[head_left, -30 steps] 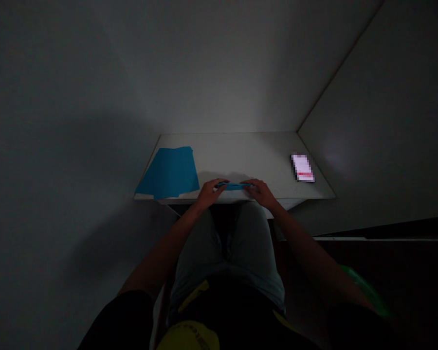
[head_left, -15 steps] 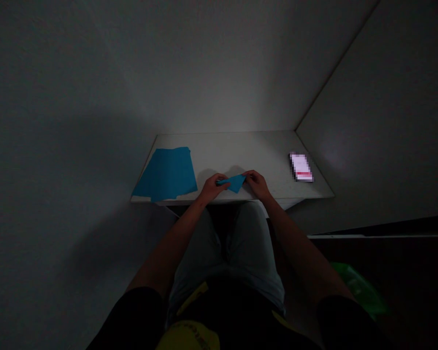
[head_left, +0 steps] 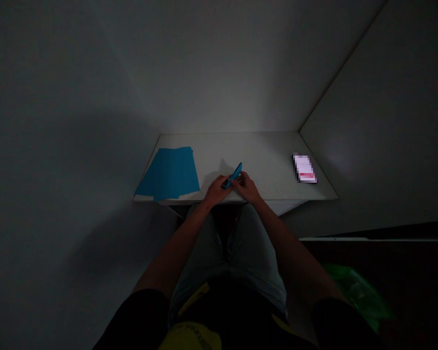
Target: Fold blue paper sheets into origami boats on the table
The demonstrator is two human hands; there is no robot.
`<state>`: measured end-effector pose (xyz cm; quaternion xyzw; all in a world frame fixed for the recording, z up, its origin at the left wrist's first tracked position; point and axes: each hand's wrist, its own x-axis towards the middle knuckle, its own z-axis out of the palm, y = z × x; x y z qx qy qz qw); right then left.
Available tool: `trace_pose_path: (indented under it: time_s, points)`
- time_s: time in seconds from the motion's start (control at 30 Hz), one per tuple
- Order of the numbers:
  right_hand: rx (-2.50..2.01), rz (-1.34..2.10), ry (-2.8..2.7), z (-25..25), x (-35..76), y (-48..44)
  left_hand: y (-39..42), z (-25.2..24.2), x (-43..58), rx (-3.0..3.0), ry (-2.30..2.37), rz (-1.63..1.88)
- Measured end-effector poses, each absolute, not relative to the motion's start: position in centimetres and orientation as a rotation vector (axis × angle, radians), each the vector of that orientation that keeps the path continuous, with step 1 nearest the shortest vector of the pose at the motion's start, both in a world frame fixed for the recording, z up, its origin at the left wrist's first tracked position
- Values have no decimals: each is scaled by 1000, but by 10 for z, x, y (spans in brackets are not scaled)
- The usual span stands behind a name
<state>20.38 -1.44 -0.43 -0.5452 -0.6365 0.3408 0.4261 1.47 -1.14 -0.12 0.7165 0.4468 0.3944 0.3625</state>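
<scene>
A small folded piece of blue paper [head_left: 235,174] stands tilted up between my two hands, near the front edge of a small white table [head_left: 255,150]. My left hand [head_left: 217,188] pinches its lower left end. My right hand [head_left: 246,187] grips it from the right, fingers closed on it. Both hands meet close together above the table's front middle. The scene is dim.
A stack of flat blue paper sheets [head_left: 170,172] lies on the table's left part. A lit phone [head_left: 304,168] lies at the right. Walls close the table in at the back and right. A green object [head_left: 357,291] sits low at the right, beside my legs.
The folded blue paper lay flat and stretched between my hands; now my hands have come together and the paper is turned up on end, pointing up and right.
</scene>
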Motion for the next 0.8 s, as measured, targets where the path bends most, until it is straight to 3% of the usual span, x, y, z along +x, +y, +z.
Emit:
trace_pose_path:
  time_s: [0.57, 0.8]
  points:
    - [-1211, 991, -1811, -2, 226, -10, -4, -8, 3, 1695, 949, 926]
    - [-1214, 939, -1739, 4, 227, -17, -2, -8, 4, 1686, 1019, 1076]
